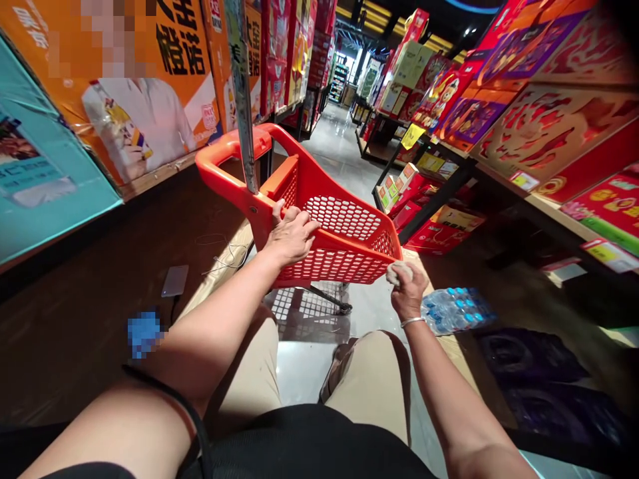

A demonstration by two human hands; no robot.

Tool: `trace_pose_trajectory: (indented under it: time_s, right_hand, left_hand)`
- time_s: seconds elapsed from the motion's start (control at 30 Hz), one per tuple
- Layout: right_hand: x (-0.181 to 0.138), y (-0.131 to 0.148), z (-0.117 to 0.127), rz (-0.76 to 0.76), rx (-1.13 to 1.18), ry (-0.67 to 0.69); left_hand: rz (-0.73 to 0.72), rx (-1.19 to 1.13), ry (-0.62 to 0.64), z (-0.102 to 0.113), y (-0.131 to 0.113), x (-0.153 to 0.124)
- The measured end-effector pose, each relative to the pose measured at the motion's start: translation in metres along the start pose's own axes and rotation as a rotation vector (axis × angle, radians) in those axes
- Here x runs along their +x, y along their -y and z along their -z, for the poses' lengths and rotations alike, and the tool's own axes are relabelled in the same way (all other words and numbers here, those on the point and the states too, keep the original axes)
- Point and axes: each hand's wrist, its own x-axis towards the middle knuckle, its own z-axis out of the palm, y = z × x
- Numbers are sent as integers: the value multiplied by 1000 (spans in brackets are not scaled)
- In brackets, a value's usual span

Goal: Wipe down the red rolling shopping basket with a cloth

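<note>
In the head view a red plastic shopping cart (344,236) with a perforated basket stands crosswise in front of my knees. My left hand (292,236) rests on the cart's near side rim, its fingers curled over the edge. At the basket's right-hand corner, my right hand (409,289) grips a small crumpled pale cloth (398,273) against or right beside the plastic. Part of the cloth is hidden by the fingers. The cart's handle (224,150) is at the left, behind a worn metal post (243,100).
Orange cartons (200,100) and a turquoise box (50,179) line the left. Stacked gift boxes (564,133) fill shelves on the right. Shrink-wrapped water bottles (456,311) lie low at the right. A phone-like slab (174,281) lies at the left. A tiled aisle (334,126) runs back.
</note>
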Motion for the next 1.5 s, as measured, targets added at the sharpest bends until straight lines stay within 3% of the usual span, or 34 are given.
trace_pose_trajectory:
  time_s: [0.1, 0.2, 0.27, 0.37, 0.43, 0.5, 0.6, 0.73, 0.83, 0.9, 1.0, 1.1, 1.23, 1.33, 1.4, 1.5]
  right_hand:
    - [24, 11, 6, -171, 22, -82]
    - [51, 54, -6, -199, 59, 52]
    - [63, 98, -17, -140, 88, 118]
    - [76, 163, -31, 81, 196, 188]
    - [81, 188, -36, 154, 231, 185]
    - [79, 187, -38, 222, 227, 173]
    - [61, 139, -34, 287, 163, 137]
    - [32, 41, -19, 19, 17, 70]
    - [26, 13, -8, -170, -43, 16]
    - [31, 31, -9, -105, -2, -60]
    - [43, 92, -26, 135, 109, -140]
    - [39, 142, -56, 296, 110, -20]
    - [-2, 143, -88, 369, 43, 235]
    - [-30, 128, -91, 434, 0, 439]
    - [-31, 132, -84, 445, 3, 474]
    - [-5, 157, -74, 431, 73, 403]
  left_hand:
    - [0, 10, 7, -1, -3, 1]
    - [2, 19, 10, 0, -7, 0]
    - [5, 29, 13, 1, -9, 0]
    - [4, 53, 23, 3, -9, -1]
    - [-5, 65, 28, 4, -5, -2]
    - [-17, 66, 25, 4, 0, -4]
    - [-30, 49, 10, 3, 7, -5]
    - [-26, 29, -7, 2, 10, -6]
    - [-19, 19, -1, 2, 8, -4]
    - [-19, 8, 17, 1, 5, -1]
    - [-16, -2, 61, 1, 0, 4]
    - [-19, -3, 112, 2, -3, 7]
    - [-19, -2, 145, 6, -1, 7]
    - [3, -3, 128, 6, 1, 7]
    - [6, -27, 117, 4, 2, 7]
    - [8, -74, 115, 4, 1, 9]
